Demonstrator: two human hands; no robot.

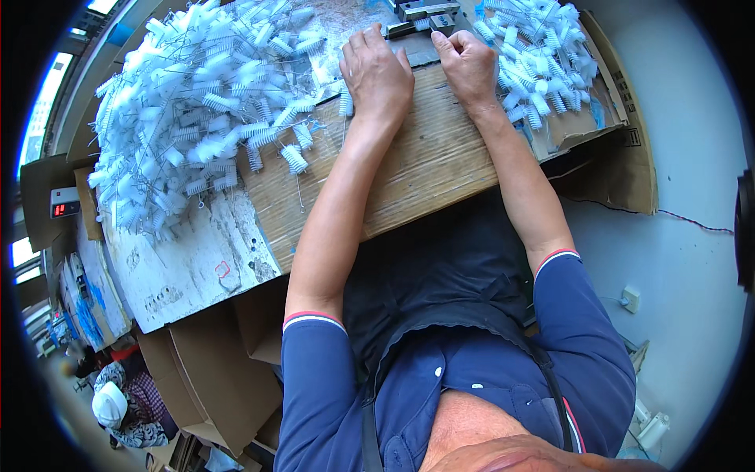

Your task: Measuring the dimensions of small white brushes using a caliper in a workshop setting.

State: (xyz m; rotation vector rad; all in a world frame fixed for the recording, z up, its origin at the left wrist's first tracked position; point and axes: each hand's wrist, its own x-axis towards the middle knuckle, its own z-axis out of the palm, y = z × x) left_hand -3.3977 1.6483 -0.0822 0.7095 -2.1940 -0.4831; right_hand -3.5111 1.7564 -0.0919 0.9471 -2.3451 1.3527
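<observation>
My left hand (379, 82) is at the board's far edge, fingers curled and thumb a little apart. A small white twisted-wire brush (346, 102) shows beside its little finger, stem toward me; whether the hand grips it I cannot tell. My right hand (470, 69) is closed, thumb pressed against the bent forefinger; anything in that pinch is too small to name. Between and just beyond both hands stands a dark metal fixture (429, 11), with a short bristled piece (422, 24) at its front.
A large heap of white wire brushes (189, 118) covers the left side, and a smaller heap (546, 59) lies right. Beneath my forearms is a wooden board (432, 149). Cardboard boxes (212, 362) stand below left. Another person (130, 405) is at lower left. A white wall (684, 126) rises right.
</observation>
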